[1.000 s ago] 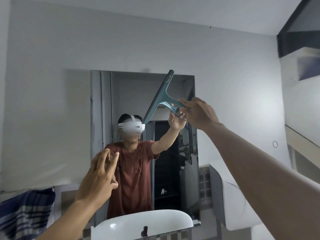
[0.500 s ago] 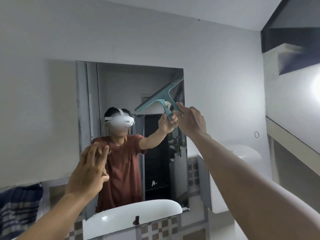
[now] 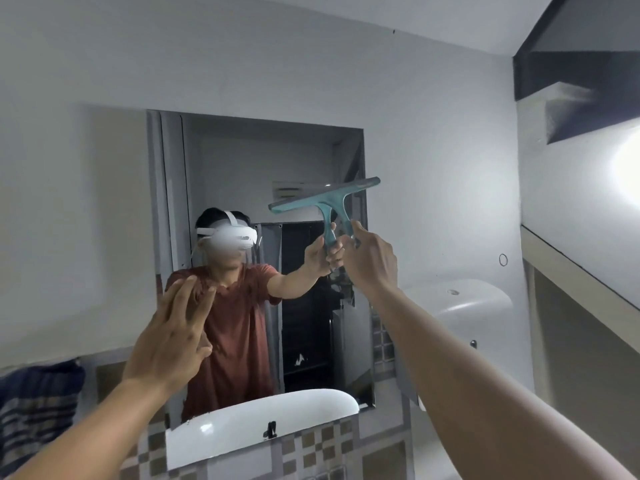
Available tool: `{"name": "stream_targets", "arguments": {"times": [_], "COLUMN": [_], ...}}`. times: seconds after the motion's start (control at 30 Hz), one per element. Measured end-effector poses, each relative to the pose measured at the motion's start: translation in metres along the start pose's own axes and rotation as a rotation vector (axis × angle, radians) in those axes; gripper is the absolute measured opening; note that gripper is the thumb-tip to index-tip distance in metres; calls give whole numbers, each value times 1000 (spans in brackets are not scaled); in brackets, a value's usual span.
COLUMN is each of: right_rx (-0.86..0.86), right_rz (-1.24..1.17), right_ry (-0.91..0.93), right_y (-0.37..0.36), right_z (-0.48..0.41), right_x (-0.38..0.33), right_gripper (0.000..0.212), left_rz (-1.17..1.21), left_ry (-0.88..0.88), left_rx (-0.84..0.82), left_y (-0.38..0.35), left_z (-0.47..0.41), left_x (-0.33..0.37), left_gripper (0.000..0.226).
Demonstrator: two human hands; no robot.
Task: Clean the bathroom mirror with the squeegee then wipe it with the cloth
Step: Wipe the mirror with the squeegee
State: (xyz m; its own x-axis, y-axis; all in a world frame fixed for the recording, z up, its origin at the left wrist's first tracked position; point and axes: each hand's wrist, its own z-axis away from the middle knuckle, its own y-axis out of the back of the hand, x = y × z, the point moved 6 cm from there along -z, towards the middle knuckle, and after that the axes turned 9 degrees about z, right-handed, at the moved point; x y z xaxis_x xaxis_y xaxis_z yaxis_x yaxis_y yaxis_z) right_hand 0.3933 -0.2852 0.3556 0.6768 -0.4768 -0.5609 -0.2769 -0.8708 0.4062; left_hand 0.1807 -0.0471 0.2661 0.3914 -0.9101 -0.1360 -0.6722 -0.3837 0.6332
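- Pale grey wall (image 3: 433,168) ahead of me.
- Checkered tiles (image 3: 318,441) run below.
- White basin (image 3: 460,306) at my right.
- Bright glare (image 3: 628,168) far right.
- Striped towel (image 3: 34,403) hangs low left.

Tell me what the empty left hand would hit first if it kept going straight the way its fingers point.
Probably the mirror: the left hand is open, fingers aimed up and forward at the glass's lower left part, with nothing visible between. Its distance from the glass is unclear.
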Motion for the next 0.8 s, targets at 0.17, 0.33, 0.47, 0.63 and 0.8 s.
{"name": "stream_targets", "arguments": {"times": [0.17, 0.33, 0.47, 0.63, 0.8], "right_rx": [5, 26, 5, -3, -19], "right_rz": [-7, -23, -85, -151, -294], "right_ry": [49, 71, 51, 6, -104], "right_y": [-3, -7, -14, -21, -39], "right_z": [11, 15, 19, 30, 52], "right_x": [0, -3, -4, -13, -32], "right_gripper": [30, 27, 26, 27, 31], "left_rz": [-29, -25, -50, -53, -77], "left_ry": [8, 10, 7, 0, -32], "left_rx": [38, 53, -5, 4, 11], "left_y": [-4, -6, -8, -4, -10], "left_z": [10, 15, 16, 17, 30], "left_x": [12, 15, 13, 14, 12], "left_gripper": [95, 98, 109, 112, 102]}}
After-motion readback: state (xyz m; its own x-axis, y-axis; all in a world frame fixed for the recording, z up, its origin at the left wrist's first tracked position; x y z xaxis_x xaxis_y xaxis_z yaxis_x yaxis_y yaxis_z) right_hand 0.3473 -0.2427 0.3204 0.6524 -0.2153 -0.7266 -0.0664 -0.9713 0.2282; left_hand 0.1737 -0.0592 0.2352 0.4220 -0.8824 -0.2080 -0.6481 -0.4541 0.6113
